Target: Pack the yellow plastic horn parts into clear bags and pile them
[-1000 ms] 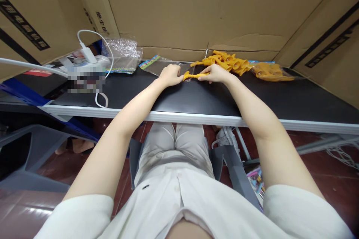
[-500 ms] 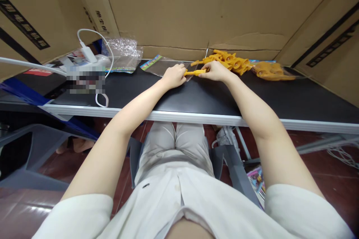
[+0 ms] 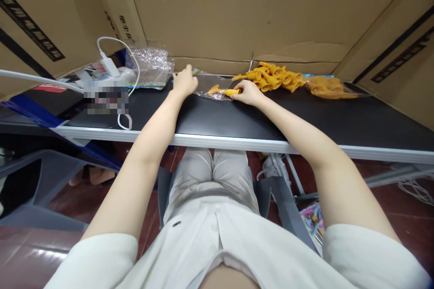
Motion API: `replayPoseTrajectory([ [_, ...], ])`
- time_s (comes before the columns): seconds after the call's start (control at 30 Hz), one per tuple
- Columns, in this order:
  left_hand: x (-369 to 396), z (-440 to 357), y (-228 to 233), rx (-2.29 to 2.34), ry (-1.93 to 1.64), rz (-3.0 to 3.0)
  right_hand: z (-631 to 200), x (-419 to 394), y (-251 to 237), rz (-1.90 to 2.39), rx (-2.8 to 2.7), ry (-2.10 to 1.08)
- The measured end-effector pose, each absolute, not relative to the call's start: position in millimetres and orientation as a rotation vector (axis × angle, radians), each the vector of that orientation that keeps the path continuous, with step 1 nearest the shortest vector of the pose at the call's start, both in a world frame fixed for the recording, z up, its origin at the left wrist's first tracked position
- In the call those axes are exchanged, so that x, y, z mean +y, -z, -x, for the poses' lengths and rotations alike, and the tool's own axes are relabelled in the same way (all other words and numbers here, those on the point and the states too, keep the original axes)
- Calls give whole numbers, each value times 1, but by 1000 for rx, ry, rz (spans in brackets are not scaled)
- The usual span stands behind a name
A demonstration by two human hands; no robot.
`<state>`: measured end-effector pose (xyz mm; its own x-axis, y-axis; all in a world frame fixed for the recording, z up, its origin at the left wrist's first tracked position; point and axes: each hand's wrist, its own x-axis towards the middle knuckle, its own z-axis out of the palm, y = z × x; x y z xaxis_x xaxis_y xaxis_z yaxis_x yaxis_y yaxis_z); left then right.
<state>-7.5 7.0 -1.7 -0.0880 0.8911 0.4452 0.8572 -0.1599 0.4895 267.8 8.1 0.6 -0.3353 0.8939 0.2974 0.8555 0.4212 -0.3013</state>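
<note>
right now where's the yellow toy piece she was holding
In the head view the yellow toy piece lies inside the clear bag near the table's far edge, between the left hand and right hand.

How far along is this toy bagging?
Done: filled bags lie at the far right. In hand: the right hand pushes a yellow piece into a clear bag that the left hand pins down. Left: the loose yellow pile.
</note>
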Motion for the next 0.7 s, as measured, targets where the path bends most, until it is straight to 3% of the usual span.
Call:
replayPoseTrajectory([
  [0.2, 22, 53, 5, 2165, -1017, -1692, -246, 6, -3, 1509, -2266, -219],
  [0.7, 55, 51, 30, 2056, -1086, -1768, -203, 39, 0, 1276, -2092, -839],
])
